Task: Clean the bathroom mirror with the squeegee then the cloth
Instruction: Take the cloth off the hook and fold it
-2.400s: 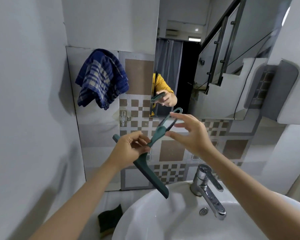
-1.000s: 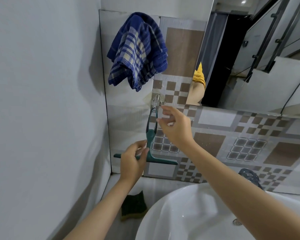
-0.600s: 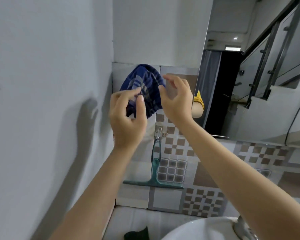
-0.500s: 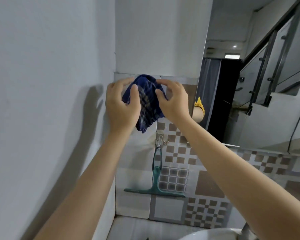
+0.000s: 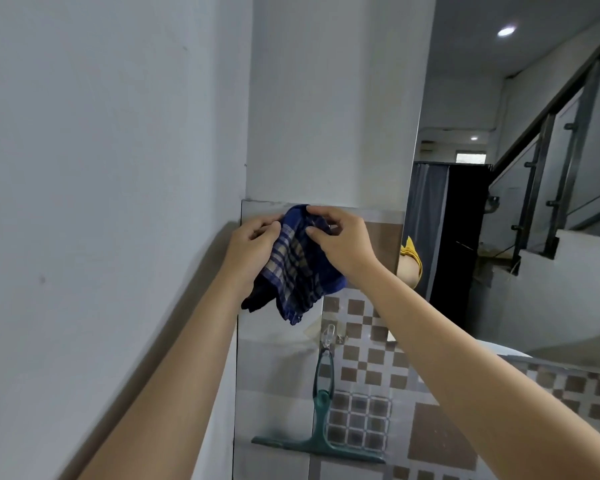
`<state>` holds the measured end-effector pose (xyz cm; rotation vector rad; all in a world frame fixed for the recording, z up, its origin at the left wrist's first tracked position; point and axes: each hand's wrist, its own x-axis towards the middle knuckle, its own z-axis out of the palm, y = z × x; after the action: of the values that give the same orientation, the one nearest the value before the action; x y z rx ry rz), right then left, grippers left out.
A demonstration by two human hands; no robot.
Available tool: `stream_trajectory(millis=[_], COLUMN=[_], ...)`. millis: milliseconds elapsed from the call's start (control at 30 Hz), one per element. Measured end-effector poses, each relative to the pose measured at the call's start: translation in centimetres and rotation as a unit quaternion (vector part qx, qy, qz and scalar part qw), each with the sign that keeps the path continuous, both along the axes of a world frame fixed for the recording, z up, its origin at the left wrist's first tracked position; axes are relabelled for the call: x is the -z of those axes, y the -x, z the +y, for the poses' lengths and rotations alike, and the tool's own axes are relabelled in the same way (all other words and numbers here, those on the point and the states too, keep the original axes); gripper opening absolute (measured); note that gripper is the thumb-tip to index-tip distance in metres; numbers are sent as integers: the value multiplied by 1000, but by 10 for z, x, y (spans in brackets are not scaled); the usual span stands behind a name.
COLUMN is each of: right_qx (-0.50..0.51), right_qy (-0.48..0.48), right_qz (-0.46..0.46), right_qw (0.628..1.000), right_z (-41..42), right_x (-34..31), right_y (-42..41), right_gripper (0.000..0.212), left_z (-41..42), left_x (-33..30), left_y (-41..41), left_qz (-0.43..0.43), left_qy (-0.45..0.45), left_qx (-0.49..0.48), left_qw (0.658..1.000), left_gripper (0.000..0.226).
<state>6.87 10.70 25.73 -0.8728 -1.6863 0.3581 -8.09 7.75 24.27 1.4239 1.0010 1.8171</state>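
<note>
A blue checked cloth (image 5: pixel 297 271) hangs bunched against the top of the tiled wall. My left hand (image 5: pixel 252 251) grips its left side and my right hand (image 5: pixel 340 244) pinches its top right. Below them the green squeegee (image 5: pixel 321 424) hangs by its handle loop from a clear wall hook (image 5: pixel 328 336), blade down and level. The mirror (image 5: pixel 513 209) fills the right side and reflects a staircase, a dark doorway and a bit of a yellow sleeve.
A plain white wall (image 5: pixel 101 202) runs close along my left. Patterned brown and grey tiles (image 5: pixel 368 410) cover the wall below the mirror. The mirror's left edge stands just right of my right hand.
The squeegee went from both hands onto the wall hook and was let go. Both hands then rose to the cloth and took hold of it; it now hangs lower and looser.
</note>
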Motion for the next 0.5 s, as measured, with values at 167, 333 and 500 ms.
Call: stream_trajectory(millis=[167,333,500], right_qx=[-37,-73,-113], right_qy=[5,-9,-32], right_qz=[19,28,24], right_qw=[999,997,993], right_z=[-7,-19,-38], right_x=[-7,-18,-32], right_y=[2,1,-2], right_gripper=[34,33,31], left_z=[-6,-15,-31], left_x=[-6,-15,-29], left_y=[-3,-3,2], left_qz=[-41,-50,-24], left_qy=[11,-14,-36], left_qx=[47,56,45], left_qw=[998,997,998], left_gripper=[18,21,22])
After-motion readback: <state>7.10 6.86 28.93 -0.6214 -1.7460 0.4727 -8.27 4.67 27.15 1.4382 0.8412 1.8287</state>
